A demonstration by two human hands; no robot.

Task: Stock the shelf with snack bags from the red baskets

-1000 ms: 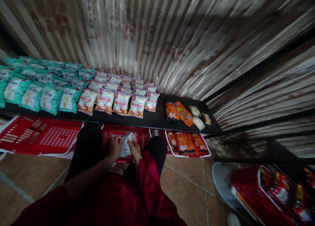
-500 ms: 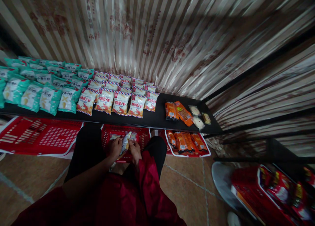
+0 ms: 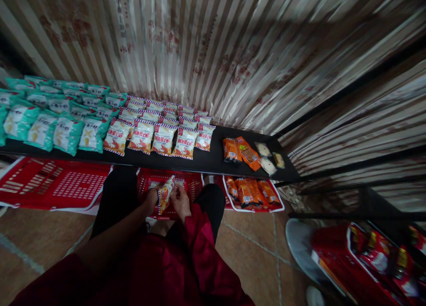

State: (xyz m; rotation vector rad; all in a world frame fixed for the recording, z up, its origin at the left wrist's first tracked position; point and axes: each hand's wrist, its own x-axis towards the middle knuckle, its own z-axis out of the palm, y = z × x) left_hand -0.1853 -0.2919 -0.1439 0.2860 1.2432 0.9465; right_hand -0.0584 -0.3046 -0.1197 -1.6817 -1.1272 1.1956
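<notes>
Cannot read the print on the white-and-orange snack bag (image 3: pixel 165 196) below the front edge of the shelf (image 3: pixel 213 161), nor see the fingertips of the left grip (image 3: pixel 152 199) behind it. Can find only part of the leftmost teal bag (image 3: pixel 2 123), cut off along with the shelf's left end. Cannot decipher the blurred red snack packets (image 3: pixel 376 252) past its right end.

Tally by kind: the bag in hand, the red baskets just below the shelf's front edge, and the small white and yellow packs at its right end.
Held bag: 1
Red baskets: 3
White packs: 2
Yellow pack: 1
Total: 7
</notes>
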